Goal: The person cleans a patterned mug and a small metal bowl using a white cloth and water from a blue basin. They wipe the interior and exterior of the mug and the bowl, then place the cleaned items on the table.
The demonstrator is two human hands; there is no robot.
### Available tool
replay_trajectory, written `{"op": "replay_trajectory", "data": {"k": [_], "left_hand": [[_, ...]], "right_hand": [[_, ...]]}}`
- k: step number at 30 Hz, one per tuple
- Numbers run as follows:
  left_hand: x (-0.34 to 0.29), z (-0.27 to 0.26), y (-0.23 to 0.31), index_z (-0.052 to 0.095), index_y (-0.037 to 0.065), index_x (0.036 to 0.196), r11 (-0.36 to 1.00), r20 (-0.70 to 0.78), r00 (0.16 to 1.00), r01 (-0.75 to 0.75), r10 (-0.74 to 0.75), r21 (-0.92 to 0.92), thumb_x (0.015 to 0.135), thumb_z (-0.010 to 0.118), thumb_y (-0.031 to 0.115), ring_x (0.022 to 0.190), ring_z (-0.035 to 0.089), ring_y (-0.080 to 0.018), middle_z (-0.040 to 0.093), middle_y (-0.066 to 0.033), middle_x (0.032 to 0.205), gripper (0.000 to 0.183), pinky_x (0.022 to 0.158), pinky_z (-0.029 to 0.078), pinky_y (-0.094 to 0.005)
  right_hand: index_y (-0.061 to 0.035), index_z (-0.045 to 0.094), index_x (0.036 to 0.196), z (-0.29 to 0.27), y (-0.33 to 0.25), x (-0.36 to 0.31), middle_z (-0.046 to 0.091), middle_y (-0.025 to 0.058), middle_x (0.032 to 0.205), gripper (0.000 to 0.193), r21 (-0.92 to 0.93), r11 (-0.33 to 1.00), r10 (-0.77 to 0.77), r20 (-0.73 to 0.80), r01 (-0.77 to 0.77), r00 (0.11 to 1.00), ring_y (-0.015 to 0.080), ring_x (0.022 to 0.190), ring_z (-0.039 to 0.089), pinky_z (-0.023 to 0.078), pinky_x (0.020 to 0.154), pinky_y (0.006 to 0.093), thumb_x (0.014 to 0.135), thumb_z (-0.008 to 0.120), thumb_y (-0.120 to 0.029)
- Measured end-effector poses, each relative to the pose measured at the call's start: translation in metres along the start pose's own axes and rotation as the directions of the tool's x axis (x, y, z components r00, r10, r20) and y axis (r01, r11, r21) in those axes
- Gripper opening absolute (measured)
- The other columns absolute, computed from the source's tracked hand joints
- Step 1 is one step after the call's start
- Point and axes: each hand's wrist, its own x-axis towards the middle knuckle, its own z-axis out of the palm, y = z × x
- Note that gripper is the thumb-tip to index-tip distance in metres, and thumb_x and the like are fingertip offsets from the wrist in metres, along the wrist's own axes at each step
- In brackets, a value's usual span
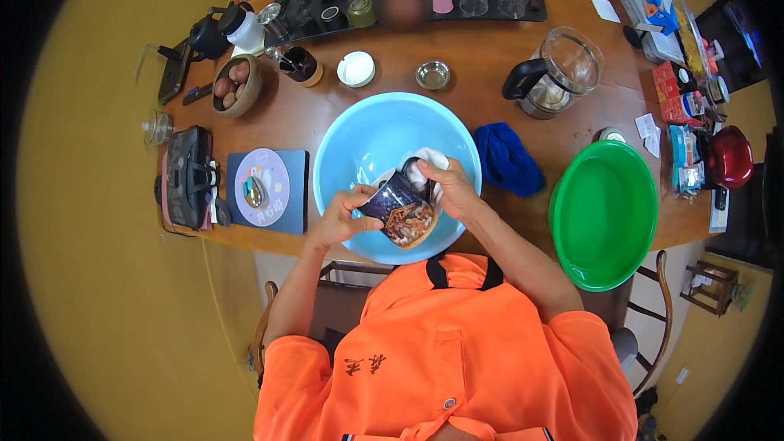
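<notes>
Over the light blue basin (333, 145) I hold a dark mug (392, 206) with a colourful picture on its side, tilted. My left hand (346, 216) is closed on the mug's left side, thumb low on the picture. A white cloth (433, 157) is bunched in my right hand (451, 186), whose fingers press it around the mug's black handle. Part of the cloth is hidden behind the mug and fingers. Something pale, partly covered by the mug, shows beside it in the basin; I cannot make out what.
A crumpled blue towel (508, 159) lies right of the basin, then a green basin (604, 216) at the table edge. A glass jug (563, 73) stands beyond. To the left are a round mat (262, 188), a black case (189, 177) and a bowl (255, 90).
</notes>
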Motion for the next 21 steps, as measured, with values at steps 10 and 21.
{"op": "replay_trajectory", "data": {"k": [10,21], "left_hand": [[-0.001,0.059,-0.009,0.017,0.009,0.147,0.893,-0.570,0.764,0.020,-0.304,-0.450,0.069,0.084,0.034,0.118,0.049,-0.0233,0.043,-0.0152,0.132,0.106,0.096,0.045,-0.0334],[0.003,0.064,-0.054,0.041,0.006,0.130,0.769,-0.458,0.853,-0.113,-0.249,-0.629,0.067,0.082,0.014,0.102,0.060,-0.0179,0.059,-0.0061,0.113,0.076,0.091,0.048,-0.0331]], "right_hand": [[-0.0011,0.059,0.100,0.029,0.005,-0.018,0.060,0.0024,0.087,0.015,-0.033,0.961,-0.276,-0.118,0.274,0.954,0.0092,0.076,0.053,0.043,0.067,0.0247,0.089,0.062,-0.011],[0.0012,0.058,0.116,0.028,0.007,-0.039,0.063,0.0058,0.100,0.037,-0.241,0.961,-0.133,0.018,0.134,0.991,0.0116,0.089,0.058,0.047,0.076,0.0254,0.096,0.054,-0.030]]}}
